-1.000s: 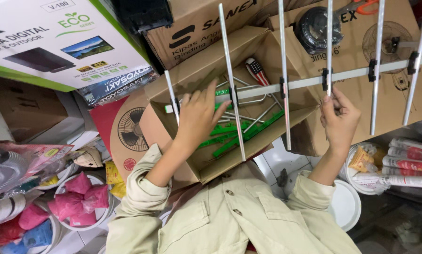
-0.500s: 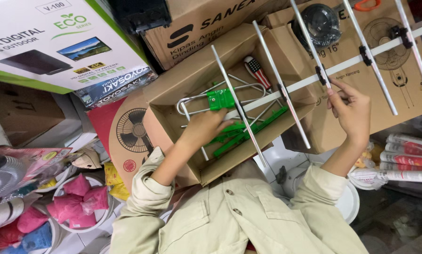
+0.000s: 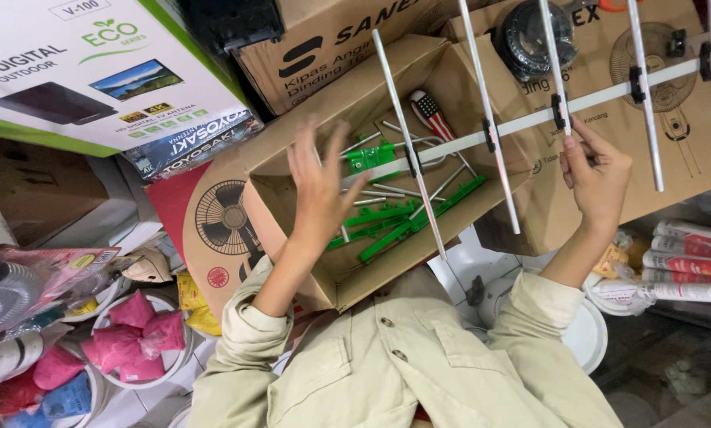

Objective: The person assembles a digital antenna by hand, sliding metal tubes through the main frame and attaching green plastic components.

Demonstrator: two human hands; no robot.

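My right hand (image 3: 597,178) pinches one thin silver cross rod of the long white aluminium antenna boom (image 3: 530,120), fingers closed around it just below the black plastic clip where rod meets boom. My left hand (image 3: 317,186) is spread open, fingers fanned and holding nothing, hovering over the near wall of the open brown cardboard box (image 3: 292,170), with the boom's free end just beside its fingertips.

The boom runs slantwise over the box, from the upper right down toward the left hand, its bare metal rods sticking out on both sides. Inside the box lie bright green plastic brackets (image 3: 407,222), loose silver metal rods (image 3: 387,194) and a screwdriver with a striped handle (image 3: 431,115).

What worries me: the whole antenna hangs from one slim rod, so I judge it could swivel in the clip or bend the soft rod. The long prongs could also snag the box flaps or knock the loose parts about. The box itself sits tilted on my lap against the beige jacket, and a nudge might slide it off.

Around it are printed cardboard cartons (image 3: 93,71) and white bowls of pink packets (image 3: 137,341).
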